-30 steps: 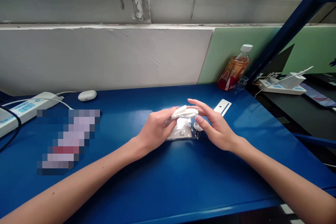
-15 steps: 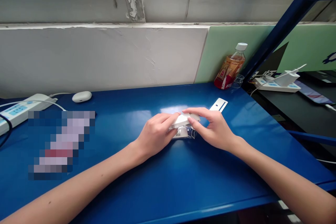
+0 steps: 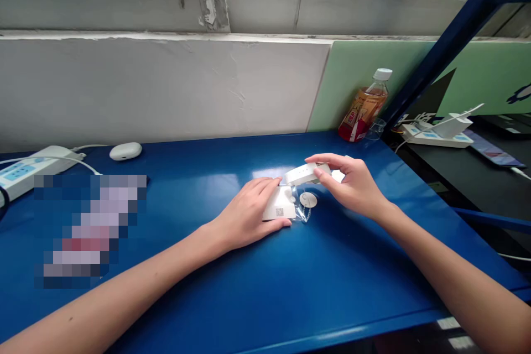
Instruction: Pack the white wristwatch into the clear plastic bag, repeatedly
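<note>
My right hand (image 3: pixel 346 180) grips a slim white rectangular case (image 3: pixel 305 173) between thumb and fingers, raised a little over the table. My left hand (image 3: pixel 253 207) lies over the left end of a clear plastic bag (image 3: pixel 299 211), fingers stretched and thumb apart. In that bag shows a white card (image 3: pixel 280 204) printed with a small square code. A round white tag (image 3: pixel 308 199) and a ball chain (image 3: pixel 306 214) are at the bag's right end. Whether they lie inside it I cannot tell. My left fingertips come close to the case's left end.
A blue table (image 3: pixel 199 298) carries a tilted drink bottle (image 3: pixel 364 108) at the back right. On the left are a power strip (image 3: pixel 39 168), a white earbud case (image 3: pixel 125 151) and a pixelated object (image 3: pixel 93 227). A blue post (image 3: pixel 443 38) slants up at the right.
My right hand has moved up and right with the white case, away from my left hand. The left hand has loosened from the case, uncovering the card and the round tag.
</note>
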The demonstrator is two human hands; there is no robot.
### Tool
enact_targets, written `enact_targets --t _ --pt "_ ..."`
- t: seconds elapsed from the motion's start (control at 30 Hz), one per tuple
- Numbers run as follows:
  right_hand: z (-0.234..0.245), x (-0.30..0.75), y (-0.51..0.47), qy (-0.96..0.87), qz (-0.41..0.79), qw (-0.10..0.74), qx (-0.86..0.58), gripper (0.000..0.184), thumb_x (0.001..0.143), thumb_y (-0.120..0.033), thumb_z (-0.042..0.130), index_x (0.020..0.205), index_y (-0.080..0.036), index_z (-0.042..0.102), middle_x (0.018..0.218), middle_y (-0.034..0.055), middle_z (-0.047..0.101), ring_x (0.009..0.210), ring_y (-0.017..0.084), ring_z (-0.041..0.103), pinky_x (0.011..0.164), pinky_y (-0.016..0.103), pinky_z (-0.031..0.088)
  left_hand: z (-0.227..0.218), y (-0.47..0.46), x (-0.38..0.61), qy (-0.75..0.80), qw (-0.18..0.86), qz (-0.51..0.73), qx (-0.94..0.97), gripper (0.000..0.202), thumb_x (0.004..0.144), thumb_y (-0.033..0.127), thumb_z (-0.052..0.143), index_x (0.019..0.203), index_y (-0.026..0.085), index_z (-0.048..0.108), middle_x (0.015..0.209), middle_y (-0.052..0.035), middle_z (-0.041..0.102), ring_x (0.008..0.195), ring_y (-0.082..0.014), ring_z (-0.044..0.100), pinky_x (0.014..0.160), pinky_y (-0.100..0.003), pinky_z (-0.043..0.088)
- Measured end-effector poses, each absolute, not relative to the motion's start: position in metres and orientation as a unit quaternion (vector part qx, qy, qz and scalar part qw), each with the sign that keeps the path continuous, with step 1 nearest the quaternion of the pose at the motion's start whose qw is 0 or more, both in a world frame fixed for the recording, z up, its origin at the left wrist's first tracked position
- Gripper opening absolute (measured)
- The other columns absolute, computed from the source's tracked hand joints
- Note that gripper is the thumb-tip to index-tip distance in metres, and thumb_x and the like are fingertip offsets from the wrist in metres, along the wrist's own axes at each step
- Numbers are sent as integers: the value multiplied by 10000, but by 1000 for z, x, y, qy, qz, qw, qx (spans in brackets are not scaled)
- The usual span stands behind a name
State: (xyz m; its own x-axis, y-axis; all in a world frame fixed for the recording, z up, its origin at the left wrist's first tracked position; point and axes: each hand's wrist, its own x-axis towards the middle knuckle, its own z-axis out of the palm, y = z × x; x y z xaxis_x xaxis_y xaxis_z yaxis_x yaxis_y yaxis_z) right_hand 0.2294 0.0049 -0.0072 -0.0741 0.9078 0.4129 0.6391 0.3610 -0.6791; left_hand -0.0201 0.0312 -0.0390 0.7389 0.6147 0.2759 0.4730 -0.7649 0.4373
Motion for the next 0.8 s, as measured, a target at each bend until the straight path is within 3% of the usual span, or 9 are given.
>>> enact_targets --t 0.37,0.57,0.67,0.8 --pt "-3 237 9 -732 152 320 -582 243 887 -325 580 1020 -208 747 641 -13 608 525 129 485 500 258 379 -43 30 -23 324 116 253 904 518 957 447 569 1357 133 470 1288 -173 606 1167 -322 570 957 -482 499" --pt "-11 234 9 -750 196 307 -552 264 927 -337 548 1077 -210 723 925 50 747 759 194 660 619 282 479 -42 30 -22 308 129 266 904 449 951 426 584 1319 180 508 1261 -137 623 1153 -305 583 951 -468 505" --pt "-18 228 7 -771 213 307 -515 272 960 -297 512 1148 -216 690 1027 58 755 829 201 682 693 304 522 -42 30 -22 299 129 273 905 449 944 426 594 1308 174 516 1253 -140 626 1141 -301 586 947 -462 507" --pt "-21 228 7 -819 144 284 -477 290 987 -229 475 1212 -188 653 1107 91 736 971 228 663 849 366 530 -42 30 -23 293 118 270 910 446 940 419 604 1285 146 532 1235 -154 631 1133 -305 587 945 -458 503"
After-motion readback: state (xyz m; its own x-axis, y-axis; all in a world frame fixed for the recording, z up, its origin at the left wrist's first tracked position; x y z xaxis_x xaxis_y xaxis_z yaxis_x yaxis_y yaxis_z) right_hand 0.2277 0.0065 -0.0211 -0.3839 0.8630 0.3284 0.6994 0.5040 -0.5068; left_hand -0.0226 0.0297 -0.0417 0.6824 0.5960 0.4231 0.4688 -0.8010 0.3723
